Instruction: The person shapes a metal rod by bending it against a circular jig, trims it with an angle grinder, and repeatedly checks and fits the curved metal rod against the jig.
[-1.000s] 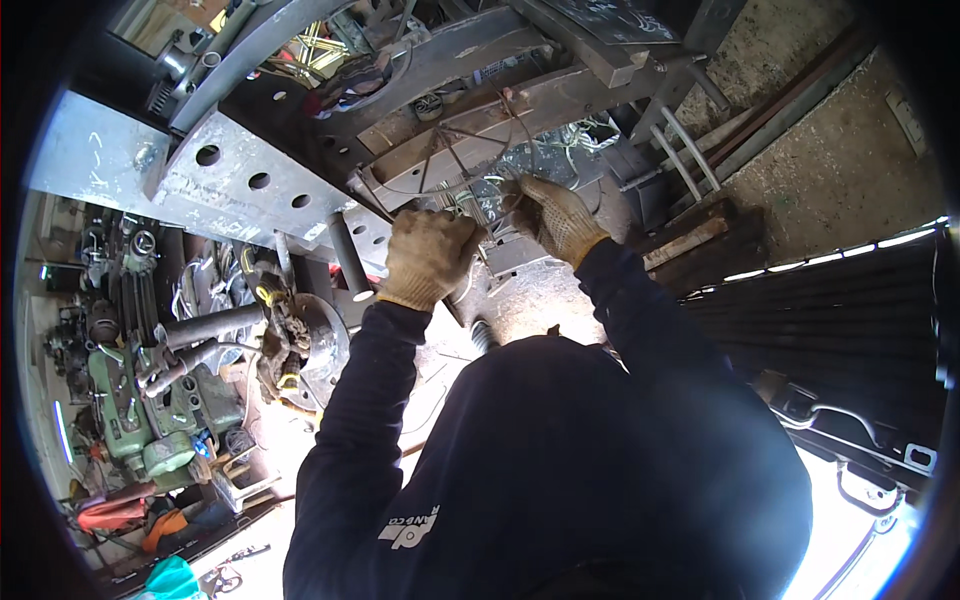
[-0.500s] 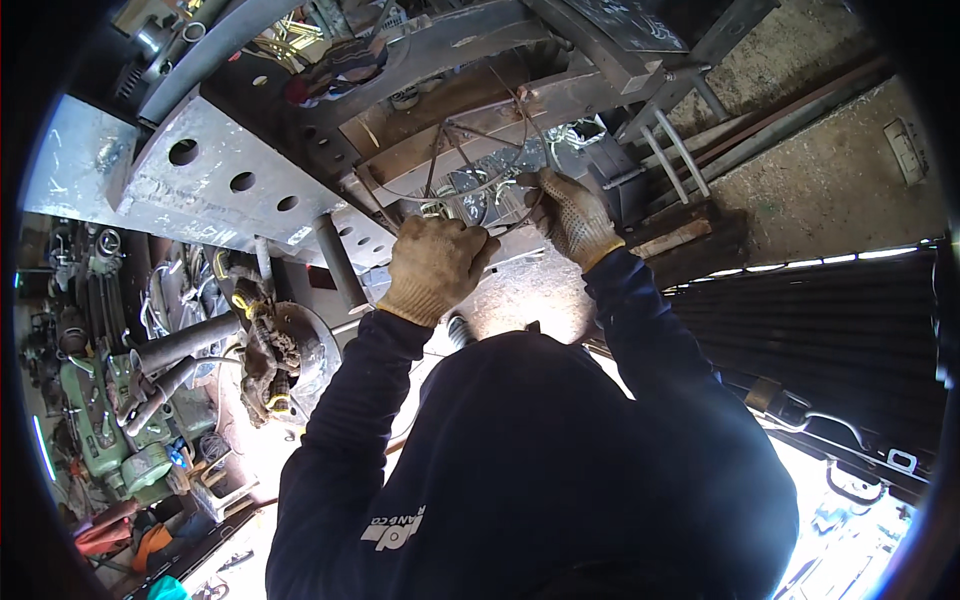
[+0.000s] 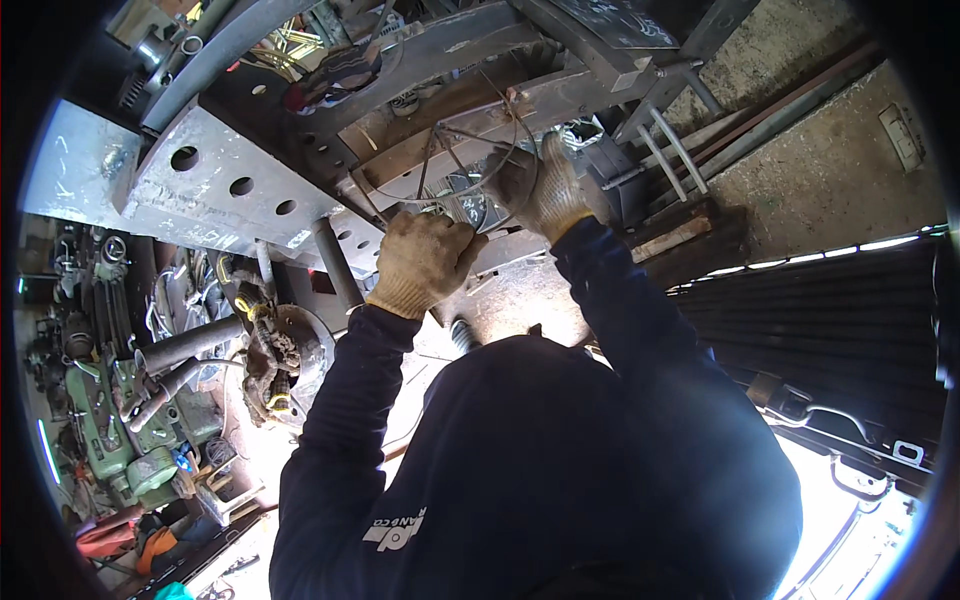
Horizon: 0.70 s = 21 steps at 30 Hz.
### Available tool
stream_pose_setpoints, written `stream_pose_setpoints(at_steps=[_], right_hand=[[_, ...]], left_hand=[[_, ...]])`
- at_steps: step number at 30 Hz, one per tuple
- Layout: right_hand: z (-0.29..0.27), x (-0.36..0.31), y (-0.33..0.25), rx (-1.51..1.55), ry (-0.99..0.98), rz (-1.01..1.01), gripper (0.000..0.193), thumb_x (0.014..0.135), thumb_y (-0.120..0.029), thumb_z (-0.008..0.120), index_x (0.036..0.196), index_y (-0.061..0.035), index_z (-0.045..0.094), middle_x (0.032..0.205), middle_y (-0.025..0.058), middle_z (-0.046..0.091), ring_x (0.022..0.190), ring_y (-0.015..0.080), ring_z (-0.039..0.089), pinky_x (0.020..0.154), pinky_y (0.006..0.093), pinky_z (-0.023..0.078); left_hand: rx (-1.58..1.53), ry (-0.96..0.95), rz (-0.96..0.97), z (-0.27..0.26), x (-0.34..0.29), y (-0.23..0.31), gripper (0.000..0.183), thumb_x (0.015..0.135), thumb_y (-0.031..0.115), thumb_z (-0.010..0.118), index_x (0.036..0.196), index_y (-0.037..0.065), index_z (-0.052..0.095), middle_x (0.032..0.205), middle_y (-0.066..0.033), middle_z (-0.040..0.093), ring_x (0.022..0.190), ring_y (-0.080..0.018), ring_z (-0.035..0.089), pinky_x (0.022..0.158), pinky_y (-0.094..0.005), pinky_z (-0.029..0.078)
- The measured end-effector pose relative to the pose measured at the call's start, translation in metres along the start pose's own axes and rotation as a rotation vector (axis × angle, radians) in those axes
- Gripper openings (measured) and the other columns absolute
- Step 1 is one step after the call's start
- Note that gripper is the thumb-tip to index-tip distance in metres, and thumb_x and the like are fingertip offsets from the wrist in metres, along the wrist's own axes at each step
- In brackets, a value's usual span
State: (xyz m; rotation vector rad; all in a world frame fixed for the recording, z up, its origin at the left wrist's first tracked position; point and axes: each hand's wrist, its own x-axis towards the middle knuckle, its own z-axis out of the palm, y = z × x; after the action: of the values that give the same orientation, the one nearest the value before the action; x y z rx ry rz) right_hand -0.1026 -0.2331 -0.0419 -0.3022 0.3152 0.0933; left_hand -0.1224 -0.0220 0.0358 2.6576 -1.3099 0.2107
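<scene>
Two gloved hands work close together in front of a steel frame, with thin bent metal rods (image 3: pixel 428 160) between and just beyond them. The left hand (image 3: pixel 425 258) is narrow, curled into a fist with the back of its tan glove upward, near the lower left end of the rods; whether anything sits inside the fist I cannot tell. The right hand (image 3: pixel 548 190) reaches a little further forward, its fingers bent inward and its darkened fingertips beside the curved rod, which crosses over that glove; whether they grip it I cannot tell.

Beyond the rods, heavy steel bars (image 3: pixel 440 65) run across the top, and a dark plate (image 3: pixel 615 25) with pale marks lies at the upper right. To the left, a grey beam (image 3: pixel 212 178) with a row of round holes slants down toward the left hand, and a short pipe (image 3: pixel 338 265) stands out below it. Lower down, worn gloves (image 3: pixel 268 355) lie bunched by a round disc, with a thick pipe (image 3: pixel 190 343) beside them. A green machine (image 3: pixel 105 425) stands at the far left, above a red cloth (image 3: pixel 107 540) and an orange cloth (image 3: pixel 157 548). Right of the right hand, two thin bars (image 3: pixel 680 150) slope down toward a piece of wood (image 3: pixel 675 235)
</scene>
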Motion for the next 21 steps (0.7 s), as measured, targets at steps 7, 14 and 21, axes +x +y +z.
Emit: stream_pose_setpoints(at_steps=[7,14,21], right_hand=[[0.002,0.015,0.009,0.081,-0.198,0.072,0.088,0.093,-0.073,0.034,0.135,0.0015,0.049,0.116,0.015,0.062,0.105,0.0291,0.06,0.095,0.0428,0.05],[-0.008,0.016,0.003,0.046,-0.358,0.04,0.079,0.095,-0.065,0.042,0.136,0.0011,0.051,0.097,0.0082,0.066,0.092,0.0235,0.063,0.088,0.0393,0.052],[0.006,0.018,-0.003,0.032,-0.117,0.055,0.068,0.098,-0.054,0.049,0.129,0.0053,0.055,0.089,0.0081,0.066,0.081,0.0211,0.064,0.081,0.0369,0.055]], left_hand=[[0.085,-0.126,-0.02,0.003,-0.003,-0.006,0.032,0.096,0.045,0.052,0.09,0.019,0.071,0.08,-0.0016,0.068,0.081,-0.0206,0.066,0.076,-0.0389,0.047],[-0.031,0.053,0.08,0.013,-0.002,-0.017,0.033,0.094,0.042,0.055,0.078,0.018,0.072,0.066,-0.0024,0.064,0.066,-0.0225,0.064,0.064,-0.039,0.049],[-0.03,0.091,0.091,0.012,-0.005,-0.017,0.03,0.092,0.04,0.06,0.078,0.016,0.072,0.065,-0.0031,0.064,0.064,-0.0222,0.064,0.06,-0.0375,0.051]])
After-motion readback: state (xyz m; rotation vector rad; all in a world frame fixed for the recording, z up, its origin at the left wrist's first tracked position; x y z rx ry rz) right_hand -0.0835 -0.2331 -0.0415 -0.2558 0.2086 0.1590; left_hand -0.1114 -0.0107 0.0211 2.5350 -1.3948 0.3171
